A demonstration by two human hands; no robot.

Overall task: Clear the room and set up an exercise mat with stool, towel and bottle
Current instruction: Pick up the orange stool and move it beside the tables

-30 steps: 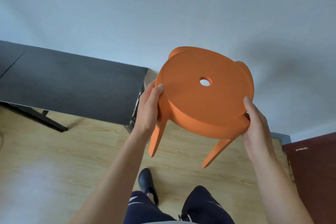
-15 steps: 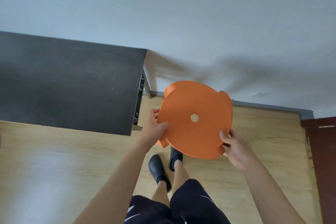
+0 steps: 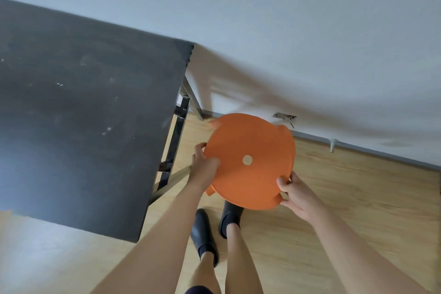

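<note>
The round orange plastic stool with a centre hole (image 3: 249,160) hangs low over the wooden floor (image 3: 358,198), beside the dark grey surface (image 3: 83,114). The left hand (image 3: 202,166) and right hand (image 3: 294,191) grip opposite edges of its seat. I judge the stool nearly placed; no mat, towel or bottle shows, so most of the setup seems left.

The stool (image 3: 249,162) is hanging right of the desk (image 3: 83,114) and nearer than the wall (image 3: 286,31). The left grip (image 3: 204,167) is holding its left rim, the right grip (image 3: 298,194) its near right rim. On the floor (image 3: 358,198) below, the left shoe (image 3: 202,234) is standing beside the desk's near corner, the right shoe (image 3: 230,217) partly under the seat.
</note>
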